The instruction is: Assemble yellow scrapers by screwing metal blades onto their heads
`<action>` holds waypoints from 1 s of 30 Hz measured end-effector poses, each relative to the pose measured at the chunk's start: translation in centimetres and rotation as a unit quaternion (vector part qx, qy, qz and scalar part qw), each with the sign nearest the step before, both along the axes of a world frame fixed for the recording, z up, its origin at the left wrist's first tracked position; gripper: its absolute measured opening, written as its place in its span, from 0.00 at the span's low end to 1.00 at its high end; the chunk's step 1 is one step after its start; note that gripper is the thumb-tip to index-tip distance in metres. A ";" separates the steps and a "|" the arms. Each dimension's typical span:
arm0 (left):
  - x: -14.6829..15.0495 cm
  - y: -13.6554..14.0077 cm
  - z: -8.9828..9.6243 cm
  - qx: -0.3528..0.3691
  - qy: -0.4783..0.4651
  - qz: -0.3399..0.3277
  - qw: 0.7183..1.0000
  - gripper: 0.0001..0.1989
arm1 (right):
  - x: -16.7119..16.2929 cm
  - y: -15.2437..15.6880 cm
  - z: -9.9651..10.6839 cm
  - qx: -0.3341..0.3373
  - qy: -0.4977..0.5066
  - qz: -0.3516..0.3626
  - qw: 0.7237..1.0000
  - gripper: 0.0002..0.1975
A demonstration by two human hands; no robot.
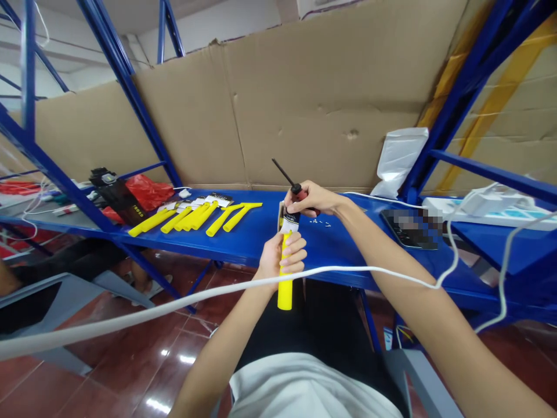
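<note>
White cable point(130, 318): nearest the camera; runs from the left edge across both forearms point(228, 342).
Left hand point(270, 259): fingers closed round a yellow handle point(285, 295), held roughly upright at the near edge of the blue desk point(243, 242).
Black-and-white end point(290, 223): at the top of that handle, just under the right hand point(315, 198).
Right hand: closed on a screwdriver point(296, 188); dark shaft slants up and to the left, tip free of the work. Whether its fingertips touch the end below: cannot tell.
Yellow pieces point(150, 223): several, in a loose row on the desk, left of the hands.
Small bits point(319, 222): whitish, scattered just right of the work; too small to identify.
Phone point(402, 229): flat on the desk, farther right, partly pixelated.
</note>
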State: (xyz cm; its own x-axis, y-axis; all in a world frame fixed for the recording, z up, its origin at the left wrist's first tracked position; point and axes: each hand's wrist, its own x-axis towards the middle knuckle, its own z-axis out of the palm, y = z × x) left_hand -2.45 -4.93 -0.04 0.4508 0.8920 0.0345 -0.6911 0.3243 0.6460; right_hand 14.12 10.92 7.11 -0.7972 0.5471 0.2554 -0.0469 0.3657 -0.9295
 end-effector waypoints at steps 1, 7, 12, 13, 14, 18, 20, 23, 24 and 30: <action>-0.1 0.2 0.3 -0.008 0.025 -0.025 0.999 0.22 | -0.1 -0.1 0.0 0.009 -0.007 -0.023 1.000 0.24; -3.2 1.5 1.3 0.058 0.237 0.103 0.964 0.22 | -0.9 0.0 -0.1 0.025 0.046 -0.156 0.986 0.24; -9.5 3.6 4.1 0.231 0.533 0.269 0.768 0.26 | -2.5 0.5 -1.4 0.027 0.091 -0.245 0.965 0.25; -11.1 4.6 5.2 0.255 0.578 0.295 0.717 0.25 | -2.8 0.6 -1.7 0.032 0.095 -0.254 0.962 0.25; -12.8 5.7 6.3 0.269 0.615 0.311 0.672 0.24 | -3.0 0.8 -2.0 0.038 0.095 -0.258 0.961 0.24; -19.0 10.7 9.7 0.200 0.796 0.310 0.481 0.22 | -3.1 1.1 -2.9 0.070 0.049 -0.263 0.961 0.19; -21.0 12.5 10.1 0.164 0.827 0.306 0.443 0.21 | -2.9 1.2 -3.1 0.086 0.022 -0.269 0.959 0.16; -22.4 13.9 9.3 0.140 0.858 0.270 0.414 0.19 | -2.9 1.1 -3.4 0.101 -0.012 -0.271 0.957 0.11; -22.6 14.1 8.9 0.137 0.867 0.260 0.403 0.18 | -3.0 1.1 -3.5 0.106 -0.021 -0.271 0.956 0.10; -21.5 14.1 7.0 0.173 0.890 0.283 0.313 0.13 | -3.4 1.1 -3.9 0.193 -0.114 -0.287 0.931 0.12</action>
